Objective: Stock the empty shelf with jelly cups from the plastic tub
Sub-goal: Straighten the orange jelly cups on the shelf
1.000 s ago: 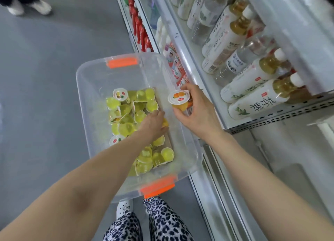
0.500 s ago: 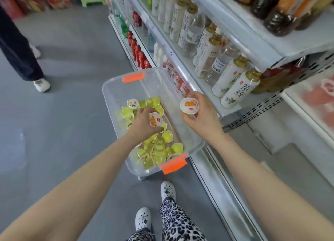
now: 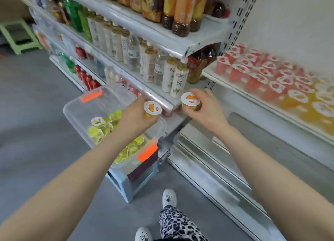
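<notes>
Fingers of the left hand (image 3: pixel 133 118) grip one jelly cup (image 3: pixel 152 107), the right hand (image 3: pixel 209 112) another cup (image 3: pixel 190 98), both seemingly upright.

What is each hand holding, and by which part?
The left hand grips one jelly cup round its body, below the lid; the right hand grips a second jelly cup likewise.

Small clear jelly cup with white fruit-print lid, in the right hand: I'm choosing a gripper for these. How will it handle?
Probably light: the right hand holds the small clear jelly cup by fingertips. Likely stable upright, as red and orange cups stand in rows on the white shelf. Its film lid looks puncturable, so grip the sides.
</notes>
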